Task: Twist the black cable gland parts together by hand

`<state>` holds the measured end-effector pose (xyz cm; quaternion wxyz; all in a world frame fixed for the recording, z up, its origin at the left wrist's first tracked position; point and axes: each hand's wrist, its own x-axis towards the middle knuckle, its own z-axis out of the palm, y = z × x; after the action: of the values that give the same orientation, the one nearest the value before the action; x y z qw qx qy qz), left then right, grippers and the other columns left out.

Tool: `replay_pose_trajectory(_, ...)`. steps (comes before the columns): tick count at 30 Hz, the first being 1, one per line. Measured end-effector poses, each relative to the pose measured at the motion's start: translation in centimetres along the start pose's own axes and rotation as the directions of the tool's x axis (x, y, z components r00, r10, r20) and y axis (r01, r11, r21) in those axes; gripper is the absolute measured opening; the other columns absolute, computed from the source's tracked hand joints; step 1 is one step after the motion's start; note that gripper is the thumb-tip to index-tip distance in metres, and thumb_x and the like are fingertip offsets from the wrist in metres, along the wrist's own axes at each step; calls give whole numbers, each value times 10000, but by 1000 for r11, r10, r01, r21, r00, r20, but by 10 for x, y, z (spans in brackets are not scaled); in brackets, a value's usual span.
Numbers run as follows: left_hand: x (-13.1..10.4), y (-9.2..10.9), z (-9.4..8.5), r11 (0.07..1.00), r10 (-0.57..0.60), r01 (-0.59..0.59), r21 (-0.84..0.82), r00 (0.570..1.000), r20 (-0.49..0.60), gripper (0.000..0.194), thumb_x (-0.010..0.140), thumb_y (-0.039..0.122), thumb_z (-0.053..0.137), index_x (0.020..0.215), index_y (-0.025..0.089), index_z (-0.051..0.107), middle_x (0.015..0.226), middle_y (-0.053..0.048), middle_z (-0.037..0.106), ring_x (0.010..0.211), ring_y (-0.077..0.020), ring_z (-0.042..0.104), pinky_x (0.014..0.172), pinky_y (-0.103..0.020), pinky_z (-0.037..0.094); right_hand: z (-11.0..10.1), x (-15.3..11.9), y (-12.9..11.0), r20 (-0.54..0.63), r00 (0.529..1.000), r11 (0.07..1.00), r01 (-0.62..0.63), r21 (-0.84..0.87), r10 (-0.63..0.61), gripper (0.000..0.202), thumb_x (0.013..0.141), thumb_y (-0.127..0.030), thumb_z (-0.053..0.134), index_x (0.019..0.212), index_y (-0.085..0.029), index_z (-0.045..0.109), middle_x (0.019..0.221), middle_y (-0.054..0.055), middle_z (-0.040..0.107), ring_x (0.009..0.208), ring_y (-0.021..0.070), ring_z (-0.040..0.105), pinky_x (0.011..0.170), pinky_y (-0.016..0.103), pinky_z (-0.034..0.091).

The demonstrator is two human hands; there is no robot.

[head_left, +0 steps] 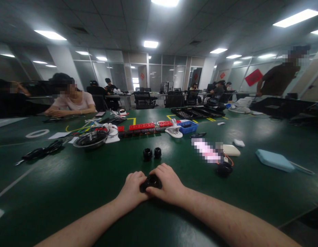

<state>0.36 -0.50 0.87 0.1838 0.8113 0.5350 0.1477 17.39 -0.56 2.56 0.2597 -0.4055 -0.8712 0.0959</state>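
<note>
Between my hands is a black ring-shaped part (153,181) with a round opening facing up, close to the tabletop. My left hand (134,187) is closed on its left side. From the right, my right hand (168,181) wraps round it, thumb across the near side and fingers on the far side. Just beyond my hands, two black ribbed cylindrical parts stand upright on the green table (117,164): the left part (147,154) and the slightly smaller right part (157,152). My palms and some of my fingertips are hidden.
Farther off stand a metal bowl (90,141), red blocks in a row (142,127), a white stand (174,130) and a blue bin (188,127). A light blue case (274,160) and a black round object (224,168) lie to the right. Black cables (44,151) lie left. A person (71,99) sits across.
</note>
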Motion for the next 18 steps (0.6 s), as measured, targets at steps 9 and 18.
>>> replay_pose_trajectory(9, -1, 3, -3, 1000, 3, -3, 11, 1000, 2, 243, 668, 425, 552, 732, 190, 559, 814, -6, 509, 771, -174, 454, 721, -320, 373, 0, 0, -2, 3, 1000, 1000, 1, 9, -1, 332, 689, -363, 614, 944, -158, 558, 839, 46, 558, 820, 182, 474, 751, 318, 377)
replay_pose_trajectory(18, -2, 5, -4, 1000, 0, 0, 19, 1000, -9, 234, 670, 412, 540, 727, 186, 555, 803, -4, 508, 767, -175, 461, 714, -315, 375, 0, 0, 0, 11, 1000, 1000, 18, 9, -18, 330, 683, -357, 617, 943, -165, 552, 851, 42, 560, 823, 182, 468, 756, 322, 369)
